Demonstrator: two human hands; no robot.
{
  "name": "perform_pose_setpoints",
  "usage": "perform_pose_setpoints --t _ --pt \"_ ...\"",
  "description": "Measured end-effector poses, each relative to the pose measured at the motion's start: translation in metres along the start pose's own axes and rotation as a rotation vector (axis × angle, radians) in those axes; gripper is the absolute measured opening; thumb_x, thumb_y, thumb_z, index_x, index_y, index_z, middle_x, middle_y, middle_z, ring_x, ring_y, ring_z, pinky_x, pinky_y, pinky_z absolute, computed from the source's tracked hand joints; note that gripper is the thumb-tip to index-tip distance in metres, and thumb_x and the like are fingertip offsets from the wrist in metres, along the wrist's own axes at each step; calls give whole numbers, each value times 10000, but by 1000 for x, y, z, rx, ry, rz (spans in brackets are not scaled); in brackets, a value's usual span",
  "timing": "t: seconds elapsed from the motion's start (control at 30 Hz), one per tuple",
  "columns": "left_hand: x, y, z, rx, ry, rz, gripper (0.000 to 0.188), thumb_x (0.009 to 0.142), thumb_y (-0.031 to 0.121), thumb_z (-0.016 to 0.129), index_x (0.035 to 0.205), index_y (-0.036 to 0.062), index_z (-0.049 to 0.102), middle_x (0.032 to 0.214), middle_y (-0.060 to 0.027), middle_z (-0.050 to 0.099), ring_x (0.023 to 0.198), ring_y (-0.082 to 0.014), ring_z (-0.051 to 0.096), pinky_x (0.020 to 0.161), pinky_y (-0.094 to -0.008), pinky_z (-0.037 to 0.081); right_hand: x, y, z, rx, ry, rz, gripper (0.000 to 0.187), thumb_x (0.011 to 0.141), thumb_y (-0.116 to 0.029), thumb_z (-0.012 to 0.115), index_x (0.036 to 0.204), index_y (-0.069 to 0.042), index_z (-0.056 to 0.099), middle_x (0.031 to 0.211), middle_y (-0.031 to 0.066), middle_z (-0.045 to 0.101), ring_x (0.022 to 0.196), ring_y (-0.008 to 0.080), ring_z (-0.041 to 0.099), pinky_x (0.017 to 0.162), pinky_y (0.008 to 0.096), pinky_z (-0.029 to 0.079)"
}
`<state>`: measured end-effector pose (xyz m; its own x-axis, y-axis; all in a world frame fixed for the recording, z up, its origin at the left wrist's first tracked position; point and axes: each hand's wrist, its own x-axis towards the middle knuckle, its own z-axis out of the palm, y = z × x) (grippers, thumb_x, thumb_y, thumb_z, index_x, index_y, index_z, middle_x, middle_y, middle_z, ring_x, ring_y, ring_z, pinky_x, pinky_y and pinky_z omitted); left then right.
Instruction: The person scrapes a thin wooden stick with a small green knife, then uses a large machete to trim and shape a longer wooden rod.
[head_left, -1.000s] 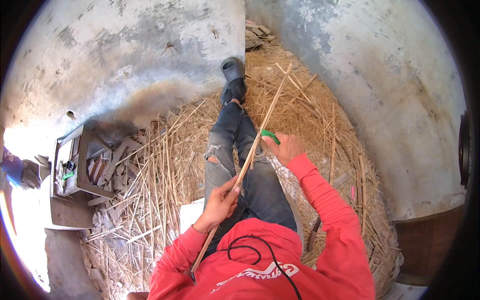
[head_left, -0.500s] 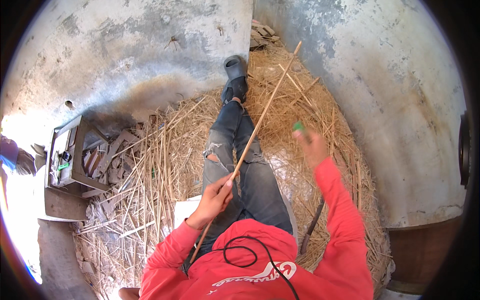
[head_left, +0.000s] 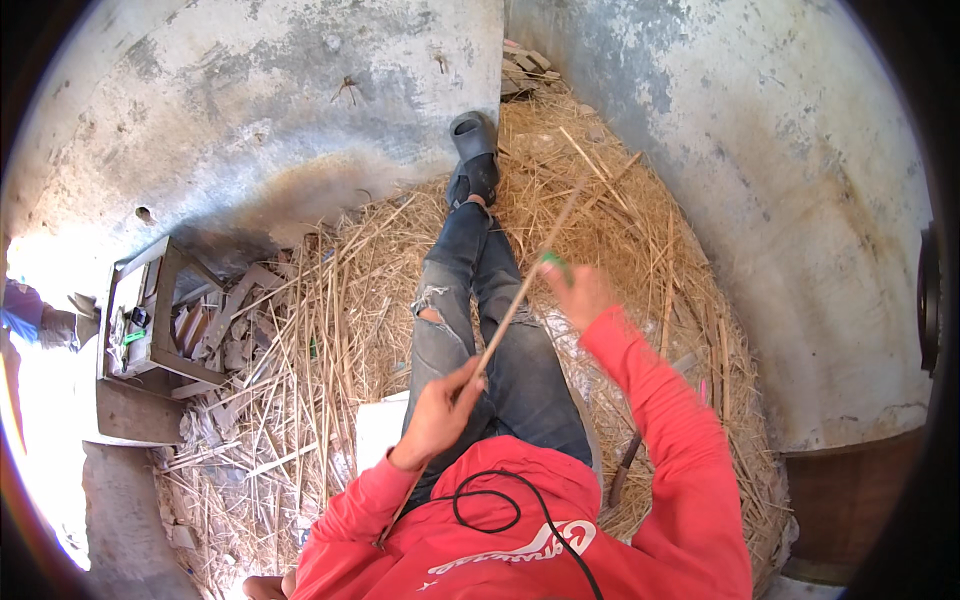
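Observation:
My left hand is closed around a long, thin stripped stick that slants up and to the right over my legs. Its lower end passes under my wrist to my lap, and its far end is smeared by motion. My right hand is closed on a small green object, close against the stick's upper half. Motion blur and my fingers hide what kind of object it is, and I cannot tell whether it touches the stick.
My crossed legs stretch out over shavings and split sticks. A dark handle-like rod lies beside my right thigh. At the left stands a wooden frame with scraps. Worn walls rise ahead and to the right.
My right hand has moved left with the green object, up to the stick. The stick's far end has dropped and blurred, while my left hand has shifted slightly toward me.

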<state>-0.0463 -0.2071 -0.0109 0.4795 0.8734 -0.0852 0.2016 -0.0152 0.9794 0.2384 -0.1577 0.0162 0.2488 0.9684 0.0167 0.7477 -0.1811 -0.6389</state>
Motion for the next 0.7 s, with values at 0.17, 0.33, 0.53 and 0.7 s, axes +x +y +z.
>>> perform_pose_setpoints --t 0.17,0.33,0.53,0.7 --pt "-1 -4 0 -4 34 -42 406 1002 135 610 1332 -97 564 1075 -116 711 979 -104 608 849 -270 500 -32 -21 6 -113 -167 -276 737 977 -669 404 830 -14 706 627 255 621 654 449 649 632 530 518" --pt "2 -4 -5 -67 21 -96 403 1006 139 607 1332 -94 565 1027 -91 708 940 -80 590 822 -249 494 -45 -29 32 -60 -126 -254 761 974 -686 385 816 -11 699 601 249 604 631 447 645 639 530 515" --pt "-25 -18 -6 -88 -19 -120 397 1015 145 597 1354 -59 563 880 7 639 801 -34 523 683 -212 455 -8 9 -4 -78 -235 -72 774 977 -670 402 797 28 686 624 266 612 647 443 652 665 529 507" --pt "-9 -7 -8 -321 -45 -239 389 1049 177 548 1411 35 555 663 84 461 520 -14 378 456 -211 304 -57 -28 41 -107 -303 -323 714 965 -660 438 811 -11 694 669 281 632 686 494 636 675 545 517"
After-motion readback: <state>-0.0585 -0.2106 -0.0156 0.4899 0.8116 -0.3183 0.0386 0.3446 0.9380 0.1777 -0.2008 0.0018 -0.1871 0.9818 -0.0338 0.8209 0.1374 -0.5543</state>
